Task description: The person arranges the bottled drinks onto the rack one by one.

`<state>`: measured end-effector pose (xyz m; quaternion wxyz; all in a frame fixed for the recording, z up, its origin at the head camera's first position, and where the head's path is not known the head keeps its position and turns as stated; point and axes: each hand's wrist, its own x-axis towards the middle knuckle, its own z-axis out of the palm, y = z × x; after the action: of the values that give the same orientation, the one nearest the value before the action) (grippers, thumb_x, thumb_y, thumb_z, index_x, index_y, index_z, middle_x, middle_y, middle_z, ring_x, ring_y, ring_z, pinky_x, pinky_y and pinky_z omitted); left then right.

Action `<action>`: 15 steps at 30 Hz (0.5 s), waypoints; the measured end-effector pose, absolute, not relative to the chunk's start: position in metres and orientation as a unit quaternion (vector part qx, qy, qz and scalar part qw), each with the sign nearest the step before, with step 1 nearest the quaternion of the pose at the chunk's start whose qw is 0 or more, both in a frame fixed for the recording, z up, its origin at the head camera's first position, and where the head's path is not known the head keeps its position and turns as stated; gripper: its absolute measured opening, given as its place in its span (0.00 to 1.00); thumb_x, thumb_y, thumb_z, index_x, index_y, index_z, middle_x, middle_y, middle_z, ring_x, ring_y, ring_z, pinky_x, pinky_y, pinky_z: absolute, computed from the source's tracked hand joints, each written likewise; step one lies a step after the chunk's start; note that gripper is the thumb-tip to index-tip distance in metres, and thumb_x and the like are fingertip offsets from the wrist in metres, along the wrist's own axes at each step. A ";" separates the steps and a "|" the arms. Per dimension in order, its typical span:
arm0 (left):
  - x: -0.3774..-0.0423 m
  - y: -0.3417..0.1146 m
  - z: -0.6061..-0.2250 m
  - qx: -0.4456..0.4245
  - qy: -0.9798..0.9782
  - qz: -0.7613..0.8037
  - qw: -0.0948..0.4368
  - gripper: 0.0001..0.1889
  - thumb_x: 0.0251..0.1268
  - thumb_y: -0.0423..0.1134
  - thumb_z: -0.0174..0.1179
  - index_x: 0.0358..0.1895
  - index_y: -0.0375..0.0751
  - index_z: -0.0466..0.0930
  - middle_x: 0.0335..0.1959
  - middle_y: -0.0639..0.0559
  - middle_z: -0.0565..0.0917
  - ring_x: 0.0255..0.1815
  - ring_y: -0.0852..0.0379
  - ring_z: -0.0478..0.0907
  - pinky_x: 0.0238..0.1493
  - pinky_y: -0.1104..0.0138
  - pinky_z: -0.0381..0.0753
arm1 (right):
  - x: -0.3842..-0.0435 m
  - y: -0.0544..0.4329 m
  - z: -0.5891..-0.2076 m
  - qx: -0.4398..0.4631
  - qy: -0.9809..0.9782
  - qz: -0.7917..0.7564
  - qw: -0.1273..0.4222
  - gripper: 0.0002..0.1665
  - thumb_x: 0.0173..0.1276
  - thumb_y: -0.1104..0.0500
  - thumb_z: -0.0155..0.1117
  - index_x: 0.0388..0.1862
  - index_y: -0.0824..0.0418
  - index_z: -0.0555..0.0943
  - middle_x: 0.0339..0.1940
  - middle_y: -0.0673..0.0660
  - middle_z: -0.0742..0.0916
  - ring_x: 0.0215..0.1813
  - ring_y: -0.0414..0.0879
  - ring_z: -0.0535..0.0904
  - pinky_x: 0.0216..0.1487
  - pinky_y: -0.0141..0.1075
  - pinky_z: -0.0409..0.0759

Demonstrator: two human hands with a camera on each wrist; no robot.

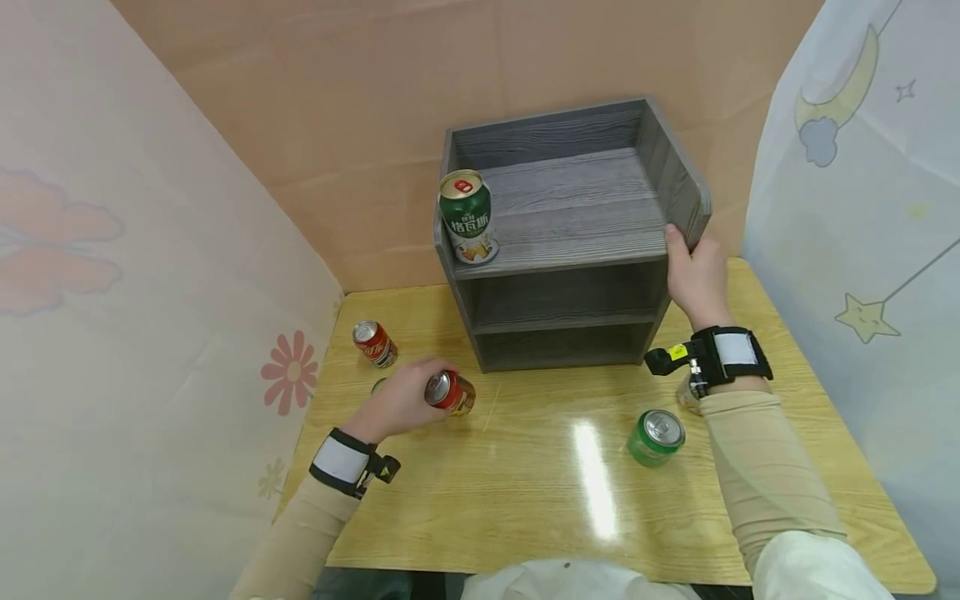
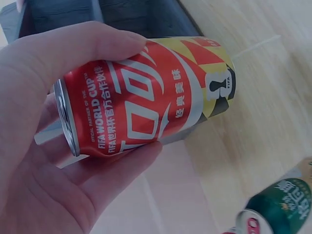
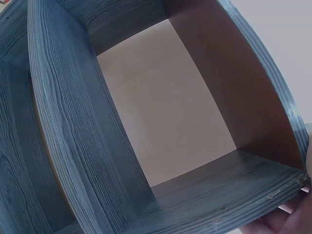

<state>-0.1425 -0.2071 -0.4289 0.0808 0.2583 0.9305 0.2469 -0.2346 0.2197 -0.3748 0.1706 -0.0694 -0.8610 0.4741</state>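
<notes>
My left hand (image 1: 408, 398) grips a red cola can (image 1: 457, 395) above the table, left of the shelf's foot. In the left wrist view, the cola can (image 2: 146, 95) lies sideways between thumb and fingers. On the right, my right hand (image 1: 701, 279) holds the side panel of a grey wooden shelf unit (image 1: 577, 200), its thumb at the front edge. In the right wrist view, its fingers (image 3: 287, 214) show at the corner, below the shelf's compartment. A green-and-white can (image 1: 467, 221) stands upright at the left end of the top shelf.
Another red can (image 1: 375, 344) stands on the wooden table (image 1: 525, 492) at the left. A green can (image 1: 656, 438) stands front right, beside a pale can (image 1: 687, 395) partly hidden by my right wrist. Behind my left hand a green-edged thing (image 1: 378, 384) barely shows. Printed cloth walls flank the table.
</notes>
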 end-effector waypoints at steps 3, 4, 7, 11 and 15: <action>-0.143 -0.203 -0.421 0.259 0.928 0.255 0.081 0.33 0.48 0.34 0.80 0.61 0.38 0.79 0.53 0.48 0.83 0.50 0.54 0.82 0.48 0.61 0.83 | -0.234 0.219 -0.374 -0.070 -0.863 0.470 0.172 0.36 0.82 0.38 0.40 0.56 0.71 0.75 0.43 0.65 0.77 0.41 0.55 0.70 0.36 0.42 0.66; -0.143 -0.201 -0.419 0.259 0.927 0.258 0.080 0.34 0.48 0.33 0.80 0.62 0.38 0.78 0.54 0.48 0.83 0.49 0.54 0.82 0.48 0.62 0.83 | -0.234 0.219 -0.374 -0.070 -0.863 0.469 0.173 0.36 0.82 0.38 0.40 0.56 0.71 0.76 0.42 0.65 0.77 0.40 0.55 0.70 0.35 0.42 0.65; -0.143 -0.197 -0.411 0.255 0.925 0.270 0.076 0.34 0.49 0.33 0.79 0.63 0.38 0.77 0.54 0.48 0.83 0.48 0.54 0.83 0.47 0.62 0.84 | -0.233 0.219 -0.373 -0.071 -0.864 0.467 0.176 0.36 0.82 0.39 0.40 0.55 0.71 0.76 0.42 0.65 0.77 0.40 0.55 0.70 0.35 0.42 0.65; -0.146 -0.191 -0.403 0.254 0.925 0.275 0.070 0.34 0.50 0.34 0.79 0.63 0.39 0.76 0.52 0.49 0.84 0.47 0.56 0.83 0.47 0.62 0.84 | -0.234 0.219 -0.372 -0.072 -0.864 0.466 0.177 0.36 0.82 0.39 0.41 0.55 0.72 0.76 0.42 0.65 0.77 0.41 0.56 0.70 0.36 0.43 0.65; -0.150 -0.185 -0.396 0.257 0.923 0.281 0.057 0.33 0.50 0.35 0.79 0.61 0.40 0.75 0.50 0.50 0.84 0.46 0.57 0.83 0.46 0.64 0.84 | -0.233 0.218 -0.372 -0.071 -0.865 0.465 0.177 0.36 0.82 0.39 0.41 0.56 0.72 0.76 0.44 0.66 0.78 0.42 0.56 0.70 0.37 0.43 0.65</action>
<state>-0.1495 -0.1854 -0.3964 0.0574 0.2565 0.9230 0.2809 -0.2328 0.2184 -0.3720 0.1774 -0.0714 -0.8645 0.4648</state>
